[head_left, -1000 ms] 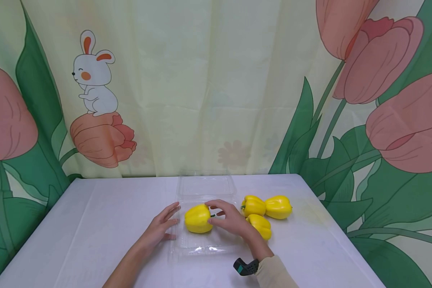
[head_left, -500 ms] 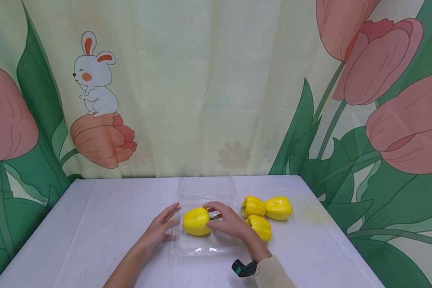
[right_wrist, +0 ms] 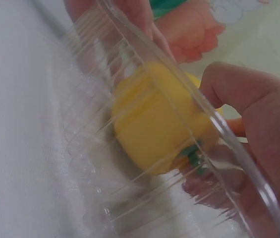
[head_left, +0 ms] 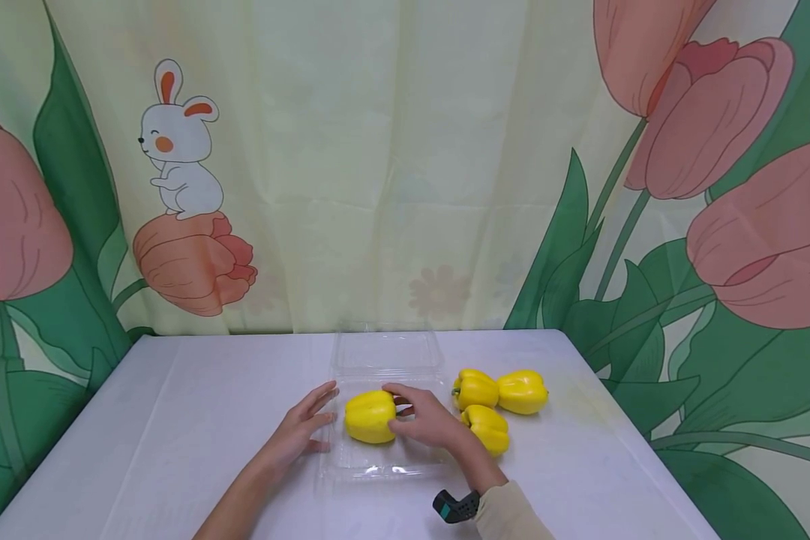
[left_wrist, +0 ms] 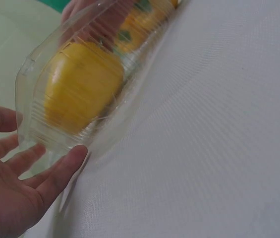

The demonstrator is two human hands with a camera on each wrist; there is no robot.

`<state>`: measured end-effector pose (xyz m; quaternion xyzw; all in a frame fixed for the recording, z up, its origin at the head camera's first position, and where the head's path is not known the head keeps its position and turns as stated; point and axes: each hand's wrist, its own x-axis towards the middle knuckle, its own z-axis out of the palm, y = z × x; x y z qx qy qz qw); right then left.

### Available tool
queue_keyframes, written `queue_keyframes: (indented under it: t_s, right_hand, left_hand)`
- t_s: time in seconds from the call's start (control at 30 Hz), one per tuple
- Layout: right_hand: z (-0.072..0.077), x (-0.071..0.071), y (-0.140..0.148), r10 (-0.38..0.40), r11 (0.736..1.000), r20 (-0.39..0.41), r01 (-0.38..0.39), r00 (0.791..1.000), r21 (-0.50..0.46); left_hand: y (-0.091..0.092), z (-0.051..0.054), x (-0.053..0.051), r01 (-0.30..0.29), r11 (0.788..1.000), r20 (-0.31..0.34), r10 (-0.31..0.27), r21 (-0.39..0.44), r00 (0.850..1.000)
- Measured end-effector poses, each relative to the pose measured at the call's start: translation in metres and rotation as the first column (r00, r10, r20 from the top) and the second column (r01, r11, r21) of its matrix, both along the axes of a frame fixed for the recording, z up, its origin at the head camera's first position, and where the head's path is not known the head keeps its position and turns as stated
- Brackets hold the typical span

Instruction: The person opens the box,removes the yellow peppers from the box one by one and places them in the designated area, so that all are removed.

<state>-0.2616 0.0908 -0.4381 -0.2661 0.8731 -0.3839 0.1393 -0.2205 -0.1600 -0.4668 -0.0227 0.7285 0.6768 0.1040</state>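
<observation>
A yellow bell pepper [head_left: 370, 417] lies on its side in the clear plastic clamshell container [head_left: 385, 471], its green stem toward the right. My right hand [head_left: 430, 418] reaches over the container's right wall and holds the pepper at its stem end between thumb and fingers. On the container's left side, my left hand [head_left: 297, 429] rests with fingers spread; in the left wrist view its fingertips [left_wrist: 78, 154] touch the clear wall. Through that wall the pepper [left_wrist: 83, 84] shows. The right wrist view has the pepper [right_wrist: 159, 119] behind the ribbed plastic, with some right fingers partly hidden.
Right of the container sit three more yellow bell peppers: one at the back [head_left: 476, 388], one farther right [head_left: 523, 391], and one nearer [head_left: 487, 429], partly behind my right wrist. The container's lid [head_left: 386, 351] lies open toward the curtain [head_left: 351, 187] behind the white table [head_left: 196, 390].
The pepper and my right hand have shifted slightly down and toward me inside the container. My left hand has stayed at the container's left side.
</observation>
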Motion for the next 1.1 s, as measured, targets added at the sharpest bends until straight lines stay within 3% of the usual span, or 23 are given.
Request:
queue_keyframes:
  t_s: [0.27, 0.7, 1.1]
  right_hand:
    - [-0.002, 0.001, 0.001, -0.042, 0.999, -0.013, 0.042, 0.999, -0.004]
    - [0.008, 0.007, 0.003, -0.077, 0.996, -0.117, 0.073, 0.99, -0.046]
    - [0.017, 0.009, 0.011, -0.103, 0.993, -0.109, 0.096, 0.989, -0.073]
  left_hand:
    - [0.001, 0.001, 0.001, -0.004, 1.0, 0.004, 0.004, 0.0, 1.0]
    - [0.002, 0.0, 0.0, -0.015, 1.0, -0.002, 0.015, -0.009, 1.0]
    - [0.001, 0.0, 0.001, -0.007, 1.0, -0.023, 0.007, -0.006, 1.0]
